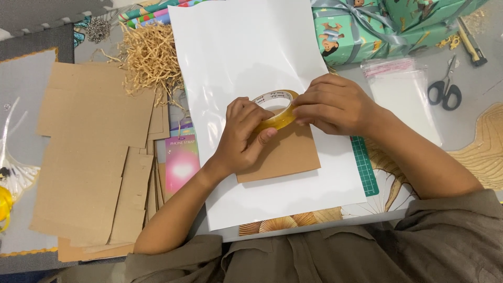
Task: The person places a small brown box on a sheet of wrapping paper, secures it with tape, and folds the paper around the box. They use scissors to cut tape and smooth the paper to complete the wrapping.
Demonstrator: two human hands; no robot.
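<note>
The near part of the roll of tape (276, 110) is hidden behind the left hand (242, 137), and the brown card (285, 156) beneath is partly covered by both hands. The left fingers (250, 112) clasp the one roll from its left side; the right hand (335, 105) pinches its right edge with its fingers. It stands on the card, on one white sheet (251, 47). One pair of scissors (445, 89) lies far right on the worktop (477, 105).

A single head-worn camera looks steeply down from close above the desk (471, 99), facing away from the person's body toward the far edge.
</note>
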